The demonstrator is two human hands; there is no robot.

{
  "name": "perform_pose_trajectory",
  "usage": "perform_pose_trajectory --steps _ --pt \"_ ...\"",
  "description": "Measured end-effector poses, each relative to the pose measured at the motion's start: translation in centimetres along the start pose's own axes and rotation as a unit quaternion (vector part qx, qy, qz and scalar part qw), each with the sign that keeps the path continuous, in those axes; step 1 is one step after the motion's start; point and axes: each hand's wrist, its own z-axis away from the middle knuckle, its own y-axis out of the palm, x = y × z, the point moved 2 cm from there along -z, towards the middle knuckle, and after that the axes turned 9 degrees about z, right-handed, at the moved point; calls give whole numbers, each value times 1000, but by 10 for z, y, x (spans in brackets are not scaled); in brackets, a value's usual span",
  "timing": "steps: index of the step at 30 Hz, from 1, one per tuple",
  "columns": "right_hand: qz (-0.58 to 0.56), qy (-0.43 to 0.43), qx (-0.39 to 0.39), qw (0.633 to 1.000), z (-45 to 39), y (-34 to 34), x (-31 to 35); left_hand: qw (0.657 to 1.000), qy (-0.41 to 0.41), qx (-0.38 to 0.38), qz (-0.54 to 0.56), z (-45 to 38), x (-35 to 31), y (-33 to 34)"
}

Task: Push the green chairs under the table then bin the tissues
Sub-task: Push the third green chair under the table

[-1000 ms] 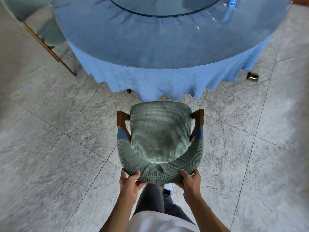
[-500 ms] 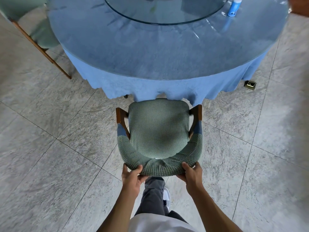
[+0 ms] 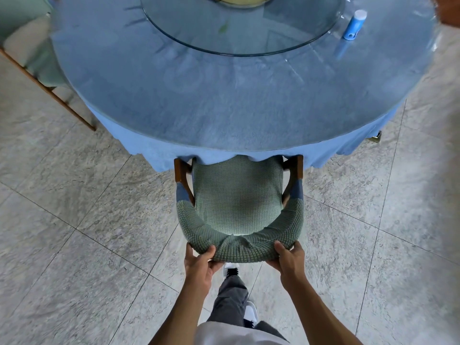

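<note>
A green knit-covered chair (image 3: pixel 237 195) with wooden arms stands right in front of me, its seat front just under the hanging blue cloth of the round table (image 3: pixel 224 108). My left hand (image 3: pixel 199 266) grips the left side of the curved backrest. My right hand (image 3: pixel 290 260) grips the right side of the same backrest. A second green chair (image 3: pixel 27 41) stands at the table's far left, partly cut off by the frame. No tissues are visible.
A glass turntable (image 3: pixel 244 33) sits in the table's middle, and a blue and white bottle (image 3: pixel 353 24) lies beside it at the right. A small brass floor fitting (image 3: pixel 374 138) shows past the cloth at the right. Grey tiled floor lies all around; my legs are below the chair.
The chair has slid forward toward the table with both hands on its backrest; its seat front now reaches under the tablecloth edge. I have stepped closer to the table.
</note>
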Motion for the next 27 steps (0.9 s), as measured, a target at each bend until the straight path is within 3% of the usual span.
perform_pose_trajectory --steps 27 --pt "-43 25 27 998 -122 70 149 1000 -11 -4 -3 -98 -62 168"
